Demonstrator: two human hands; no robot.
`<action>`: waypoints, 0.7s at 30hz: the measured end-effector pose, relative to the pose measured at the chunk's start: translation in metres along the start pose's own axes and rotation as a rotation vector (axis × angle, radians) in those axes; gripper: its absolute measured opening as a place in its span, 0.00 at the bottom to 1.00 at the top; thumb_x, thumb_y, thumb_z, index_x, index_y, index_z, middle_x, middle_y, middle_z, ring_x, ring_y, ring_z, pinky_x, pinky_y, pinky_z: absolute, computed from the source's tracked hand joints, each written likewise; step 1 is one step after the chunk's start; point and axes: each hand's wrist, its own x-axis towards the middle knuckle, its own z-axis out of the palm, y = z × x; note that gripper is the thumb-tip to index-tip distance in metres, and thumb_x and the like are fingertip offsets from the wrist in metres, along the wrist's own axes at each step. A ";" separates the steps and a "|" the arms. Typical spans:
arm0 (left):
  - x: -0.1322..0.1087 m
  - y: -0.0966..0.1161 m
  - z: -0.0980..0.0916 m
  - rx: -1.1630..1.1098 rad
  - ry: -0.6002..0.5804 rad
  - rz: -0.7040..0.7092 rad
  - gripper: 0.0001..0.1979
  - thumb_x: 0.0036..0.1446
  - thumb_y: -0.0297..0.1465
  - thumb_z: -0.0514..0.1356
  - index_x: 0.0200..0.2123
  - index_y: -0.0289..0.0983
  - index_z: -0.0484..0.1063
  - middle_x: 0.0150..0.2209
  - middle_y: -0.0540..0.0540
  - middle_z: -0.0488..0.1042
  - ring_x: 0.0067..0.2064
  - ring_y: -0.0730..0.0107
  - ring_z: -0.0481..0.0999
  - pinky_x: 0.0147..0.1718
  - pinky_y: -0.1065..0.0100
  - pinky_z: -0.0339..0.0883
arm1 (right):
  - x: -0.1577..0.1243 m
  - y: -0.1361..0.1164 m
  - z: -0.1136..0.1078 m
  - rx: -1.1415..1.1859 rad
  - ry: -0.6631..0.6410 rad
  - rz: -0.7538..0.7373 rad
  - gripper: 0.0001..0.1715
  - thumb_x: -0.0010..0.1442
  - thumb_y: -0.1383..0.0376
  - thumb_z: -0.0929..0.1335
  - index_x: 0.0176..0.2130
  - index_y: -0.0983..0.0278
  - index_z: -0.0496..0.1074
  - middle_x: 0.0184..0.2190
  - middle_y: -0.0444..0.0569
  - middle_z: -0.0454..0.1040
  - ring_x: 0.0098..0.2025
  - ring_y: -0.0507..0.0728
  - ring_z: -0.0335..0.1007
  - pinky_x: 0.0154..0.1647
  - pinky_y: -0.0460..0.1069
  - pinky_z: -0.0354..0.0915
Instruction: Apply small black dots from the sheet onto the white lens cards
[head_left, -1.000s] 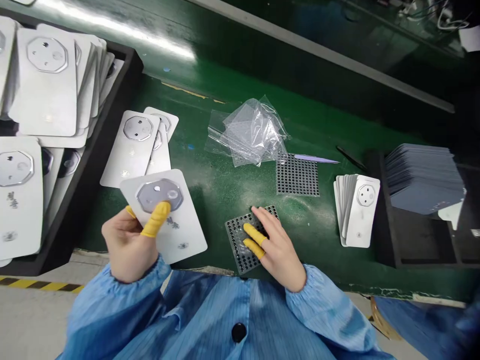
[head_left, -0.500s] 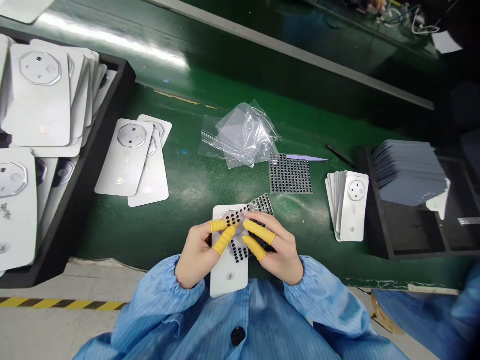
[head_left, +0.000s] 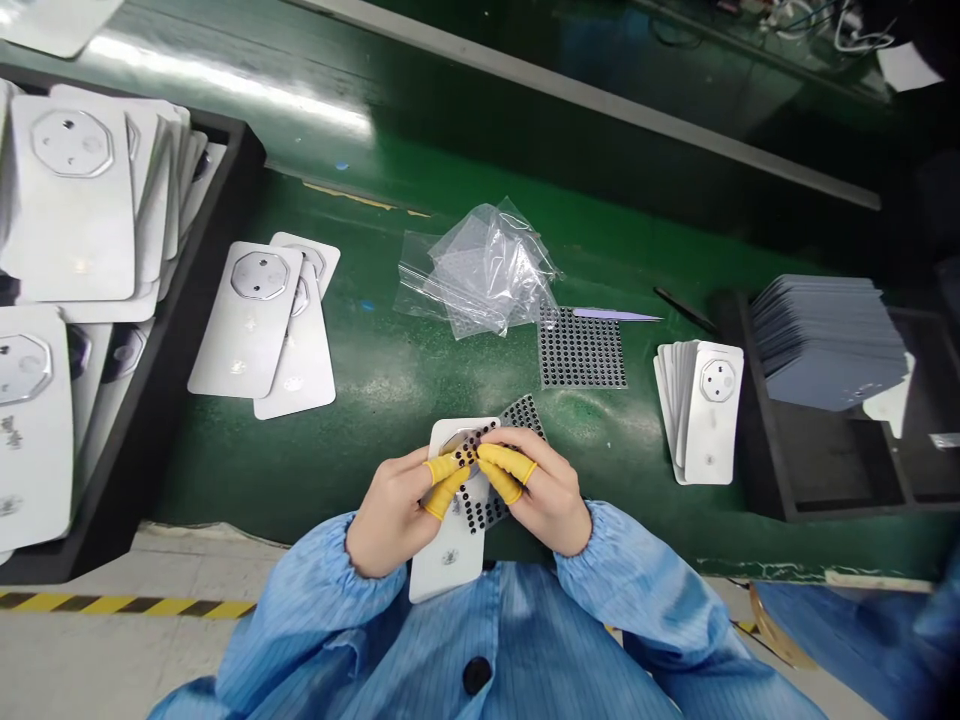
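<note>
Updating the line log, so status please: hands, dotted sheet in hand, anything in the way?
Left hand, right hand: both holding dotted sheet. Sheet partly over white panel. Clear plastic film lies beyond, apart from hands; no obstruction seen.

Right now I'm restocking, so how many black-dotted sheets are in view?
2: one black-dotted sheet between left hand and right hand; a second sheet on the green bench, a purple pointed tool along its upper edge. Others may be hidden beneath the clear plastic.
</note>
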 end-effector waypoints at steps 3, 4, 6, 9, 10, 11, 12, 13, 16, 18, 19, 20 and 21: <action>0.001 -0.002 -0.001 0.038 -0.012 0.029 0.09 0.57 0.22 0.56 0.29 0.34 0.76 0.25 0.45 0.74 0.24 0.71 0.75 0.22 0.73 0.68 | 0.001 0.001 0.003 -0.040 -0.019 -0.044 0.21 0.62 0.75 0.65 0.53 0.63 0.67 0.46 0.56 0.73 0.48 0.58 0.71 0.46 0.54 0.73; 0.001 -0.003 -0.002 0.044 -0.015 0.038 0.10 0.57 0.22 0.56 0.28 0.34 0.76 0.24 0.45 0.74 0.23 0.72 0.74 0.21 0.74 0.67 | 0.002 0.001 0.004 -0.024 -0.010 -0.038 0.19 0.61 0.76 0.65 0.52 0.64 0.67 0.45 0.56 0.73 0.48 0.57 0.71 0.46 0.54 0.73; 0.002 -0.005 -0.001 0.045 -0.021 0.049 0.10 0.57 0.23 0.57 0.27 0.35 0.76 0.23 0.46 0.74 0.21 0.73 0.72 0.20 0.75 0.66 | 0.005 0.000 0.008 0.066 0.026 0.049 0.15 0.61 0.75 0.65 0.47 0.64 0.69 0.43 0.54 0.73 0.45 0.56 0.71 0.45 0.52 0.72; 0.004 -0.008 -0.001 0.016 -0.031 0.047 0.08 0.57 0.25 0.58 0.30 0.36 0.78 0.24 0.46 0.77 0.23 0.72 0.76 0.23 0.74 0.70 | 0.009 0.000 0.014 0.200 0.108 0.259 0.08 0.62 0.73 0.65 0.41 0.62 0.69 0.39 0.49 0.72 0.42 0.53 0.71 0.44 0.50 0.71; 0.005 -0.009 -0.003 0.010 -0.030 0.046 0.07 0.57 0.26 0.59 0.32 0.36 0.79 0.26 0.45 0.78 0.25 0.70 0.78 0.25 0.74 0.72 | 0.010 0.001 0.015 0.211 0.135 0.307 0.07 0.63 0.72 0.65 0.39 0.62 0.69 0.39 0.49 0.71 0.41 0.52 0.71 0.44 0.50 0.71; 0.005 -0.011 -0.006 0.001 -0.028 0.028 0.07 0.57 0.27 0.60 0.35 0.36 0.79 0.29 0.44 0.80 0.28 0.68 0.80 0.27 0.73 0.74 | 0.010 0.003 0.016 0.199 0.163 0.336 0.06 0.63 0.71 0.65 0.39 0.62 0.70 0.40 0.49 0.70 0.42 0.52 0.70 0.44 0.50 0.71; 0.005 -0.013 -0.011 -0.017 -0.025 -0.015 0.08 0.56 0.29 0.62 0.38 0.35 0.79 0.33 0.42 0.81 0.31 0.66 0.81 0.30 0.71 0.75 | 0.010 0.005 0.015 0.168 0.186 0.343 0.05 0.63 0.71 0.65 0.38 0.62 0.70 0.40 0.49 0.69 0.42 0.53 0.70 0.44 0.50 0.70; 0.004 -0.016 -0.017 -0.045 -0.010 -0.084 0.10 0.56 0.30 0.63 0.41 0.34 0.79 0.36 0.40 0.82 0.34 0.63 0.82 0.32 0.70 0.76 | 0.010 0.008 0.014 0.122 0.208 0.334 0.05 0.62 0.71 0.66 0.38 0.62 0.70 0.41 0.50 0.69 0.43 0.53 0.69 0.44 0.50 0.70; -0.001 -0.017 -0.041 -0.159 0.197 -0.368 0.18 0.56 0.34 0.64 0.49 0.34 0.76 0.44 0.39 0.81 0.42 0.59 0.82 0.37 0.68 0.77 | 0.011 0.014 0.006 -0.064 0.285 0.252 0.07 0.60 0.73 0.67 0.39 0.63 0.72 0.41 0.50 0.68 0.42 0.53 0.69 0.43 0.51 0.70; -0.004 -0.010 -0.052 -0.240 0.420 -0.479 0.30 0.57 0.33 0.64 0.62 0.40 0.63 0.43 0.43 0.81 0.41 0.61 0.82 0.37 0.69 0.77 | 0.013 0.010 0.000 -0.173 0.326 0.173 0.10 0.59 0.75 0.67 0.40 0.62 0.72 0.41 0.50 0.69 0.41 0.54 0.69 0.41 0.52 0.70; -0.005 -0.004 -0.054 -0.281 0.502 -0.504 0.38 0.56 0.32 0.64 0.67 0.43 0.52 0.41 0.45 0.82 0.38 0.63 0.82 0.35 0.69 0.78 | 0.015 0.006 -0.002 -0.220 0.342 0.135 0.12 0.59 0.76 0.68 0.41 0.62 0.72 0.41 0.50 0.69 0.42 0.54 0.69 0.40 0.52 0.71; -0.005 0.004 -0.053 -0.317 0.542 -0.515 0.44 0.56 0.31 0.65 0.69 0.45 0.43 0.38 0.47 0.82 0.34 0.65 0.82 0.32 0.69 0.78 | 0.018 -0.001 -0.004 -0.259 0.356 0.094 0.14 0.58 0.76 0.68 0.43 0.61 0.72 0.40 0.50 0.70 0.42 0.55 0.70 0.40 0.52 0.71; -0.005 0.011 -0.049 -0.341 0.541 -0.518 0.46 0.56 0.31 0.65 0.69 0.45 0.40 0.36 0.48 0.83 0.30 0.67 0.82 0.29 0.70 0.78 | 0.020 -0.009 -0.005 -0.289 0.367 0.053 0.16 0.57 0.76 0.69 0.44 0.60 0.72 0.39 0.50 0.71 0.41 0.55 0.71 0.41 0.52 0.72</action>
